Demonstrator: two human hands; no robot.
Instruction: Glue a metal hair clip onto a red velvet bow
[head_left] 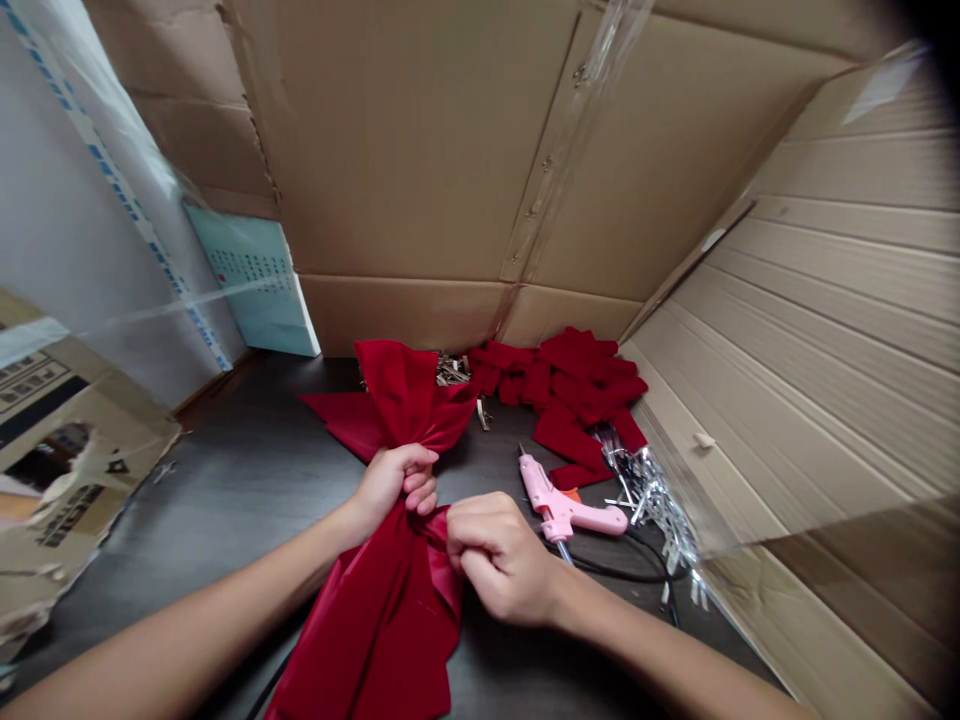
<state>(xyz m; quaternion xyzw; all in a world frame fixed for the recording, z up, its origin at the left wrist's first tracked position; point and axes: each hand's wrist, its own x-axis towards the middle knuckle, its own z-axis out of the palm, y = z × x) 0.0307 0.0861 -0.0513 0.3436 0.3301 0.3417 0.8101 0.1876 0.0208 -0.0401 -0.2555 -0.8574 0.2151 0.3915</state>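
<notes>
A large piece of red velvet fabric (375, 620) lies gathered like a bow in front of me, its upper part fanned out and its lower part hanging toward me. My left hand (401, 480) is closed around the bunched middle. Just to the right and lower, my right hand (495, 555) is a closed fist gripping a fold of the same red fabric. To the right of that hand lies a pink glue gun (562, 500), its nozzle pointing up and away.
Small red fabric strips (577, 380) are heaped at the back right. Silver twist ties (660, 510) lie against the right cardboard wall (840, 330). Metal clips (454, 370) sit behind the fabric. A light-blue booklet (255, 280) leans at the back left; a torn cardboard box (67, 500) stands left.
</notes>
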